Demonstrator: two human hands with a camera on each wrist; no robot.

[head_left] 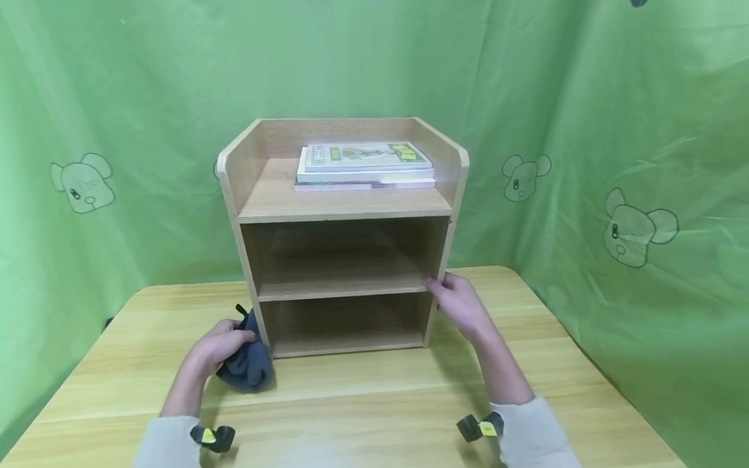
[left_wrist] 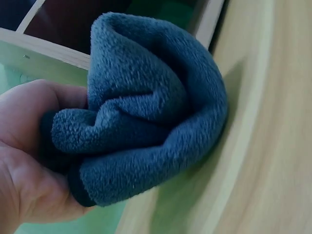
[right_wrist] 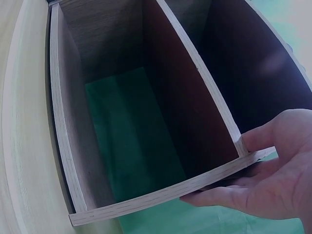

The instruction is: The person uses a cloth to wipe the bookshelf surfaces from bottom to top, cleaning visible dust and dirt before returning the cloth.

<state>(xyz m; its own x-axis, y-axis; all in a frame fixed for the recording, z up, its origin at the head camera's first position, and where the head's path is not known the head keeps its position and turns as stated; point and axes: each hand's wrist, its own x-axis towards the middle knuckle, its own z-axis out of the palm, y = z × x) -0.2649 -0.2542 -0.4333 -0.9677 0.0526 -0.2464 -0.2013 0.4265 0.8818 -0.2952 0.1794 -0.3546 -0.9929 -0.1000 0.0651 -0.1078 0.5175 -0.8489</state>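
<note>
A wooden shelf with a top tray and two open compartments stands on the table. My left hand grips a folded dark blue-grey fleecy cloth beside the lower part of the shelf's left side panel. The cloth's dark-edged ends lie between thumb and fingers in the left wrist view. On the other side, my right hand holds the right side panel, thumb at the front near the middle board and fingers round the outer face.
Several books lie stacked on the shelf's top. The pale wooden table extends in front of the shelf and to both sides. A green curtain with mouse-like drawings hangs behind and at both sides.
</note>
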